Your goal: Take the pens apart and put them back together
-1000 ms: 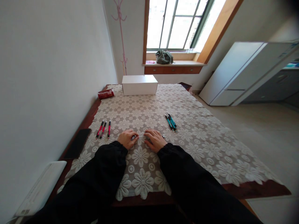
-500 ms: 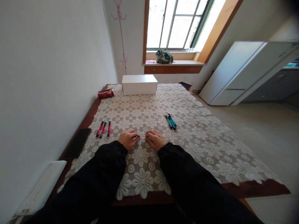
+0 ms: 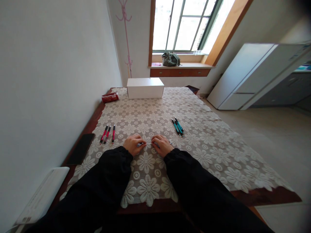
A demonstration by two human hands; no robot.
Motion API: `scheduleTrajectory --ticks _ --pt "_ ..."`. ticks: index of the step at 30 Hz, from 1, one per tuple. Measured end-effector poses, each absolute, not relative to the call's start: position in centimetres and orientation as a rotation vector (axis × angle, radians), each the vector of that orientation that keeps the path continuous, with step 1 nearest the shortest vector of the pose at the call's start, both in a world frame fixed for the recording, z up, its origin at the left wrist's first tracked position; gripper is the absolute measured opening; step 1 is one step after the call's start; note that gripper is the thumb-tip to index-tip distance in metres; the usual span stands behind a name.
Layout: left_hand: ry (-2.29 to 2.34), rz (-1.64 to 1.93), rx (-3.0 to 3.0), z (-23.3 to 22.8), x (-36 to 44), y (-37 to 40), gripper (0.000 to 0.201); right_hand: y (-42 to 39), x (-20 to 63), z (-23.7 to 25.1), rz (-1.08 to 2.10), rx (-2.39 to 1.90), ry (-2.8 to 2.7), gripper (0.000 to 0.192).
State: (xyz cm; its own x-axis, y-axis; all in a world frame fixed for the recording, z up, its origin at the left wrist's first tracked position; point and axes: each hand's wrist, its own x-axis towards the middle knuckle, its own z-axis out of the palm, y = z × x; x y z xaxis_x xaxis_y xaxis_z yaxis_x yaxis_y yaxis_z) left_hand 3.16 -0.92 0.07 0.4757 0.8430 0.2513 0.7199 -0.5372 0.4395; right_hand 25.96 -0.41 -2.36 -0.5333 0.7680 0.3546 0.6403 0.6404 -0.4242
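Where floral lace tablecloth (image 3: 146,161) spreads, white carton (image 3: 145,92) at twelve o'clock; left hand (image 3: 133,144), right hand (image 3: 162,144) at dial centre; teal-and-black pens (image 3: 179,125), two o'clock; red-and-black pens (image 3: 107,134), nine-to-ten o'clock; thin white rod (image 3: 149,143) between hands, fingertip-pinched by both.

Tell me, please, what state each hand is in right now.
Left hand: closed, pinching a thin white piece.
Right hand: closed, pinching the same piece.

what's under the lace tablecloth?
A reddish-brown tabletop, showing along the left and near edges of the tablecloth. The rest of the tabletop is covered, so nothing there can be confirmed.
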Motion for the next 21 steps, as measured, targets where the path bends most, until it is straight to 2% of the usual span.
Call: scheduleTrajectory --ticks 3,11,21 --pt "1.334 0.625 2.453 0.03 3.17 -0.87 0.021 -0.44 25.92 -2.40 0.330 -1.086 -2.353 0.018" --pt "1.327 0.616 2.451 0.01 3.16 -0.92 0.019 -0.54 25.80 -2.33 0.360 -1.085 -2.351 0.009" --pt "1.354 0.607 2.436 0.03 3.23 -0.97 0.015 -0.61 25.81 -2.15 0.365 -1.122 -2.319 0.009"
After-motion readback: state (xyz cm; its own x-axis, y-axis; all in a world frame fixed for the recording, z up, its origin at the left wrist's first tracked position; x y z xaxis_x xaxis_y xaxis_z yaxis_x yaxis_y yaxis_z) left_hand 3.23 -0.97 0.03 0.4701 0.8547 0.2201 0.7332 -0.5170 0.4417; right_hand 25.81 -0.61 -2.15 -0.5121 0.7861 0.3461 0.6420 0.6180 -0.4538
